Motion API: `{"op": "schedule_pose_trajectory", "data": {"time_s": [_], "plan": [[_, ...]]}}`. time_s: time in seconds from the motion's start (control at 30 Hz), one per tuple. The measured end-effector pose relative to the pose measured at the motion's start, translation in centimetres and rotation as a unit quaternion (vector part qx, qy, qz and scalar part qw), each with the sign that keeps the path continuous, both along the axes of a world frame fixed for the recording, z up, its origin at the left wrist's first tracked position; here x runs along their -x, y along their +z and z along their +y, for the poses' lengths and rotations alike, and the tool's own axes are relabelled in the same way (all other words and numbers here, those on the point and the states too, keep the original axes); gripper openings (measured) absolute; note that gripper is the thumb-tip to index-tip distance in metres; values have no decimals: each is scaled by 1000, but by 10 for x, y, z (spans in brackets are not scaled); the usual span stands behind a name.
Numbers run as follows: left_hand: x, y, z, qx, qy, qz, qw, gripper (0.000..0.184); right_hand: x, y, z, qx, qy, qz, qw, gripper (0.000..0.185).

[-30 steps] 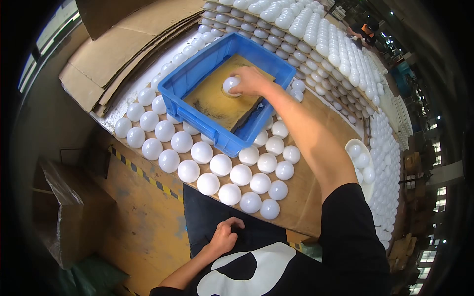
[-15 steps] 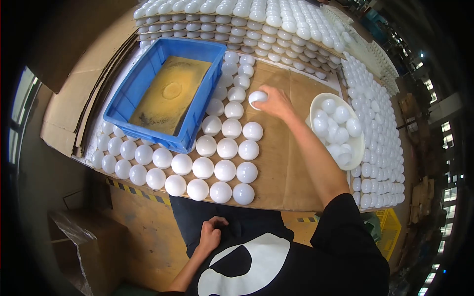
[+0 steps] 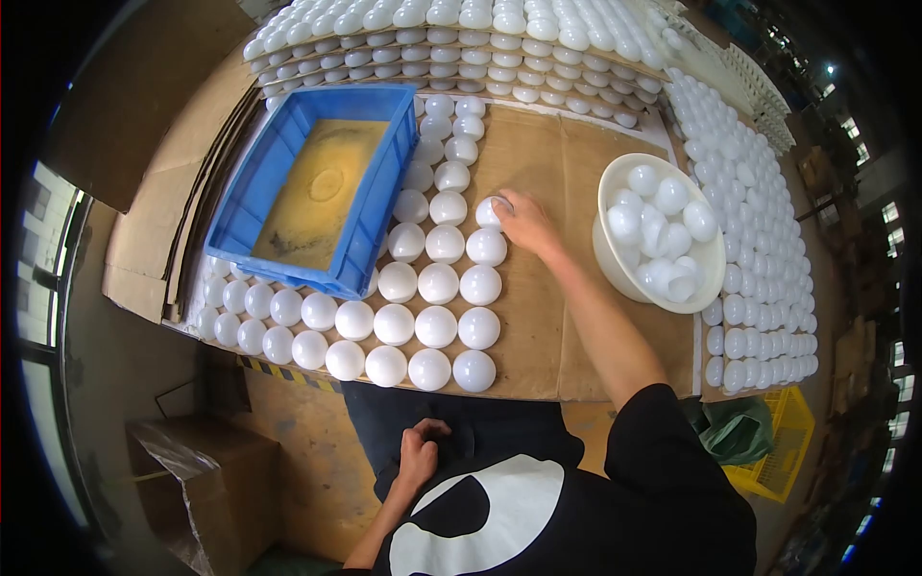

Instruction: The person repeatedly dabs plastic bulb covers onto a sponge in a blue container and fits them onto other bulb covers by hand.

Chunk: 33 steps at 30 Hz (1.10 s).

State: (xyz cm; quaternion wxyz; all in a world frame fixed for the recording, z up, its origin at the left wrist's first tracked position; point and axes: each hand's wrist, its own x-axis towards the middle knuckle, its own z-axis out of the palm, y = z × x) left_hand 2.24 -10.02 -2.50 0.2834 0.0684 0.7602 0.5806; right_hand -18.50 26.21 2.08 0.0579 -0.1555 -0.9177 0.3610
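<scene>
My right hand (image 3: 523, 221) has its fingers closed round a white globe-shaped bulb cover (image 3: 489, 213). This cover sits at the far end of the rightmost short row, just behind another white cover (image 3: 486, 247). Several more covers stand in rows on the brown cardboard (image 3: 533, 317) to the left. My left hand (image 3: 420, 451) rests on my lap below the table edge, fingers curled in, with nothing visible in it. To the right of my right forearm, a cream bowl (image 3: 615, 254) holds several loose white covers (image 3: 670, 196).
A blue crate (image 3: 360, 226) with a yellowish, dusty bottom stands over the left rows. Stacked layers of white covers (image 3: 451, 56) rise at the back. More covers (image 3: 744, 230) line the right side. A yellow basket (image 3: 792, 446) is on the floor at right.
My right hand has brought the bulb cover nearer, into line with the end of the rightmost row. The view has shifted slightly. My left hand stays on my lap.
</scene>
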Motion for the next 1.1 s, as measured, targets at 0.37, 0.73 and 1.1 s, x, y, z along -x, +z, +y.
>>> {"op": "schedule_pose_trajectory", "data": {"time_s": [0.37,0.73,1.1], "plan": [[2,3,4,28,-29,26,999,43,-3,2,-8,10,-3,-4,1000,47],[-2,-9,-5,-30,-33,20,999,41,-48,63,-7,14,11,124,992,49],[1,-18,1,-30,-75,65,995,40,-139,110,119,-189,42,-81,978,67]]}}
